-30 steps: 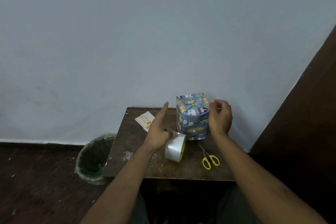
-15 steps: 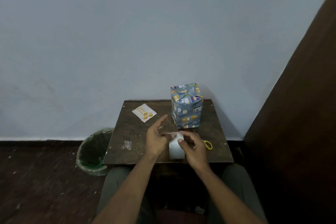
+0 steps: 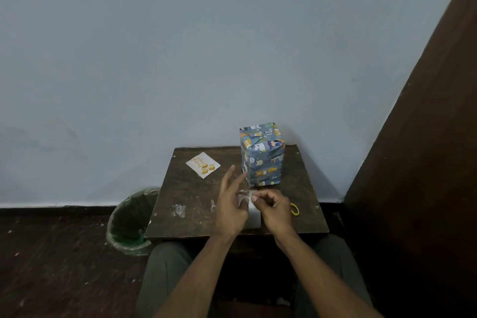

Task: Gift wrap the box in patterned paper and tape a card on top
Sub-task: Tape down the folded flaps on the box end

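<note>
The box (image 3: 262,155), wrapped in blue animal-patterned paper, stands upright at the back right of the small dark table (image 3: 191,196). A white card with gold balloons (image 3: 203,164) lies flat at the back left. In front of the box my left hand (image 3: 229,206) holds the roll of clear tape (image 3: 253,217), index finger stretched out. My right hand (image 3: 273,208) pinches the loose tape end at the top of the roll. The roll is largely hidden between the hands.
Yellow-handled scissors (image 3: 295,209) lie behind my right hand, mostly hidden. Crumpled tape scraps (image 3: 179,210) sit on the table's left front. A green-lined bin (image 3: 131,219) stands on the floor to the left. A dark wooden panel (image 3: 426,162) rises on the right.
My right hand left the box and came down to the tape roll, where it now pinches the tape end. The roll moved towards the table's front edge. The camera pulled back.
</note>
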